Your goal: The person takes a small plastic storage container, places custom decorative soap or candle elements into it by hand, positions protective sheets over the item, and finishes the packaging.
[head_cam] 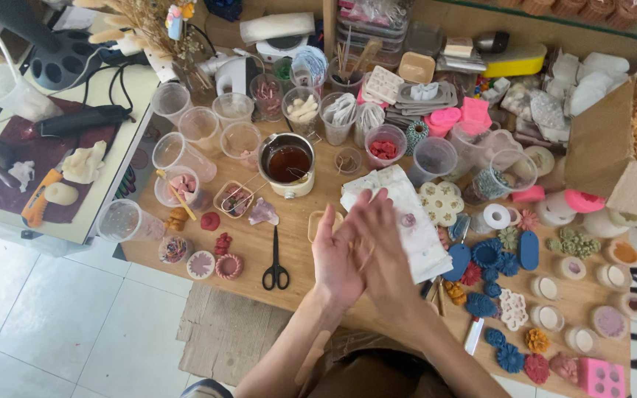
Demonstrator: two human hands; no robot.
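Observation:
My left hand [335, 259] is held palm up over the front of the wooden table [259, 239]. My right hand [383, 247], blurred, lies across it, palm to palm, with something thin between them that I cannot make out. Under the hands sit a small beige tray [317, 223] and a stained white cloth [407, 214]. Black scissors [276, 265] lie just left of my left hand. A small melting pot [287, 164] of dark brown liquid stands beyond the hands.
Clear plastic cups [200, 129] crowd the back left. Blue, red and white cast flowers and discs [503, 287] cover the right side, with a pink mould [602, 377] at the corner. A cardboard box [621, 147] of straw stands far right. A side table [46, 169] is left.

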